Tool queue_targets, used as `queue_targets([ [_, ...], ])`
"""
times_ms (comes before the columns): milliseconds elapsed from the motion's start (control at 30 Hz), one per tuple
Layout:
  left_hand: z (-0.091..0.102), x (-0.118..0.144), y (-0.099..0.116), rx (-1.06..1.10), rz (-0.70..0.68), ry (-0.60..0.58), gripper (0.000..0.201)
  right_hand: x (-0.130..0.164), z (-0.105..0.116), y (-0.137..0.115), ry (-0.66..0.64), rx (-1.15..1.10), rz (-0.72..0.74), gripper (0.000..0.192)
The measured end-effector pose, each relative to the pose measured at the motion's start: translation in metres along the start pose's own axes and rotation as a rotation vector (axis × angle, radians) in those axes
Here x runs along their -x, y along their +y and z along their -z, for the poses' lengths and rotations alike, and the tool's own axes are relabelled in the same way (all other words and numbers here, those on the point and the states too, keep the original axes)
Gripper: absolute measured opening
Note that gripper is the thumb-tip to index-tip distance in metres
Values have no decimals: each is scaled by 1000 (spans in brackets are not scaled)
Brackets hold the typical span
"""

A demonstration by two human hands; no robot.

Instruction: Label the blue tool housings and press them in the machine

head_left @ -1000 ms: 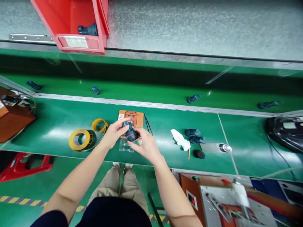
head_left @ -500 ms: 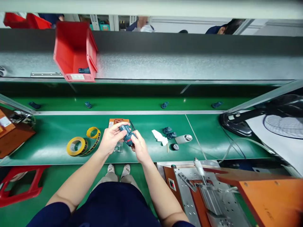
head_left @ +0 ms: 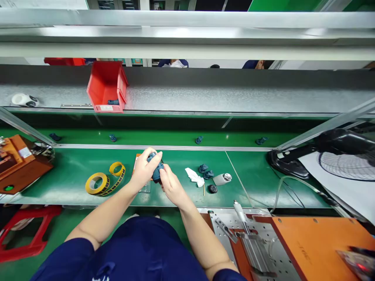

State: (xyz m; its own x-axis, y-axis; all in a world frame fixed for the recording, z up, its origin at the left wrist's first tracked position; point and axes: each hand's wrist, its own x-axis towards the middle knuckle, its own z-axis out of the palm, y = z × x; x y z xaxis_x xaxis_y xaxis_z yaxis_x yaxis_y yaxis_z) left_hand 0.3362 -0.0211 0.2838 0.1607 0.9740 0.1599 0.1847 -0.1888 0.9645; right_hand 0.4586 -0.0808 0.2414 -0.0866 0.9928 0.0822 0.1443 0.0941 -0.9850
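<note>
In front of my body, both hands hold a small dark blue plastic part, which looks like a moulded housing. My left hand grips it from the left and top, fingers closed around it. On its lower right side my right hand is closed, with thumb and fingers on the part. Much of its surface is hidden by the fingers. Beneath the hands, an orange block and a clear piece show partly on the green bench. To the right lie a crumpled white wipe and two dark blue parts.
A white bottle and a round black container lie right of the wipe. A yellow label roll is at left. Above sits a red bin on the shelf. A fan and a metal fixture stand at right.
The view has tipped upward, showing more above the shelf. The part has turned in my hands; its red stripe no longer shows. My left fingers now cover more of its top.
</note>
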Motion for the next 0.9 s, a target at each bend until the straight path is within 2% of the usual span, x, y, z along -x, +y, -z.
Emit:
queue_targets([
  [167, -9, 3, 5, -101, -132, 26, 25, 2, 12, 0, 13, 136, 25, 32],
  [267, -13, 0, -3, 2, -138, -14, 25, 4, 17, -1, 41, 172, 23, 32],
  [433, -14, -1, -20, 284, 2, -47, 34, 6, 19, 5, 29, 23, 32, 55],
  [567, -13, 16, -24, 506, 140, -95, 55, 0, 20, 16, 145, 80, 87, 53],
  [667, -16, 34, -25, 692, 256, -150, 84, -2, 21, 27, 152, 181, 151, 48],
  [767, -21, 43, -31, 796, 325, -89, 94, -5, 19, 42, 153, 285, 232, 45],
  [900, -21, 43, -42, 797, 302, 44, 85, -9, 6, 57, 166, 416, 370, 41],
])
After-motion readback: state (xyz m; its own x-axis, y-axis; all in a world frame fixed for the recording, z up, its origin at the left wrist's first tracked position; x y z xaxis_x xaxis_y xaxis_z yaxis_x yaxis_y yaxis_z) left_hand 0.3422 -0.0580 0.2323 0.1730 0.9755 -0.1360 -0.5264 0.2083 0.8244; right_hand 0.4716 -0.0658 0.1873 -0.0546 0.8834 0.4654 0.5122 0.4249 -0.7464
